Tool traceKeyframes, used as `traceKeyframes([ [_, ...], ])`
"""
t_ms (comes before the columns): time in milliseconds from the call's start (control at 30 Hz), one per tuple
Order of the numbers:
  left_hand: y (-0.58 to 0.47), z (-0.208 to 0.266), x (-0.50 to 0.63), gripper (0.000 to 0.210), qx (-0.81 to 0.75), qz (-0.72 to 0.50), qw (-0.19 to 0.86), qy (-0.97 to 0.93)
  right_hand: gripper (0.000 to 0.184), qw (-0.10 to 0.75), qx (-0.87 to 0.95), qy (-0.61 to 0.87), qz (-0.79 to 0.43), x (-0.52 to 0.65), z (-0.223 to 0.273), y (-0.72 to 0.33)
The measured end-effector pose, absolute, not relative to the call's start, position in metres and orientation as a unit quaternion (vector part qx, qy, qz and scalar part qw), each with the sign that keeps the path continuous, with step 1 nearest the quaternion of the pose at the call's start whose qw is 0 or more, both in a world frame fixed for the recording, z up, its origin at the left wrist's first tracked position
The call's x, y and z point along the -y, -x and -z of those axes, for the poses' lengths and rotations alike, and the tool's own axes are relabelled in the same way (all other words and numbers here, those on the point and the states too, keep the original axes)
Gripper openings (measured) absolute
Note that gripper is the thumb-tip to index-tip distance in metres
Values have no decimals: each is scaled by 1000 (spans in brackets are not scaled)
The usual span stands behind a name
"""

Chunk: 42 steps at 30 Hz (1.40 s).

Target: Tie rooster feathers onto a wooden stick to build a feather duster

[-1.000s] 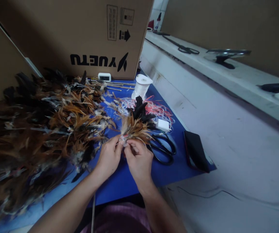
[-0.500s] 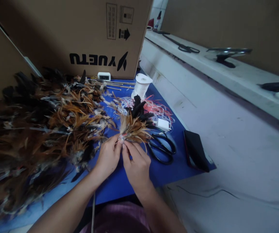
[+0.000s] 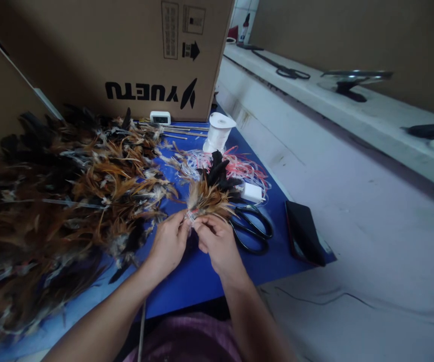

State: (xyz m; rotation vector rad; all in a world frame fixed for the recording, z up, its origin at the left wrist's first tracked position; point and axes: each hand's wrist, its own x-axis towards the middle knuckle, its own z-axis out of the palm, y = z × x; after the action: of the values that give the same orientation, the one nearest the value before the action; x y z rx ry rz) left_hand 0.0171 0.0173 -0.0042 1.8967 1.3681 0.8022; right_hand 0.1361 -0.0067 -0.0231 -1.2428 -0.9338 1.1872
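Observation:
A bundle of brown and black feathers (image 3: 208, 193) is held by its tied base in front of me, tips pointing away. My left hand (image 3: 169, 239) pinches that base from the left, thumb and fingers closed. From the right, my right hand (image 3: 217, 239) is closed at the same base, where whitish and pink ties show. Whether its fingertips grip the tie or the quills is too small to tell. Black-handled scissors (image 3: 252, 229) lie just right of my right hand, their blades partly under the feathers.
A large heap of feathers (image 3: 99, 171) covers the left. Behind the bundle are a white spool (image 3: 219, 131), pink and white strips (image 3: 245, 166) and a white adapter (image 3: 252, 193). A dark phone (image 3: 304, 234) lies at the right edge. A cardboard box (image 3: 134, 50) stands behind.
My right hand has shifted slightly right and its fingers have curled in more at the base. The left hand keeps its pinch on the bundle. The view has moved slightly.

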Motion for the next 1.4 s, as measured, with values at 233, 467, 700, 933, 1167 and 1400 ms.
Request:
traceKeyframes([
  [233,-16,4,-17,27,-533,-297,336,-718,11,569,297,437,-630,5,23,-135],
  [467,-15,6,-18,26,-528,-309,339,-715,7,559,381,430,-598,6,25,-137],
  [700,-14,6,-17,27,-530,-313,340,-711,4,567,436,477,-512,8,19,-140],
  [933,-14,7,-18,27,-523,-318,341,-713,7,584,483,542,-364,14,20,-134],
  [1167,-13,8,-18,26,-517,-332,342,-711,10,564,522,565,-301,17,25,-131],
  [1400,-15,9,-18,26,-515,-330,334,-717,6,525,580,602,-161,17,15,-126],
])
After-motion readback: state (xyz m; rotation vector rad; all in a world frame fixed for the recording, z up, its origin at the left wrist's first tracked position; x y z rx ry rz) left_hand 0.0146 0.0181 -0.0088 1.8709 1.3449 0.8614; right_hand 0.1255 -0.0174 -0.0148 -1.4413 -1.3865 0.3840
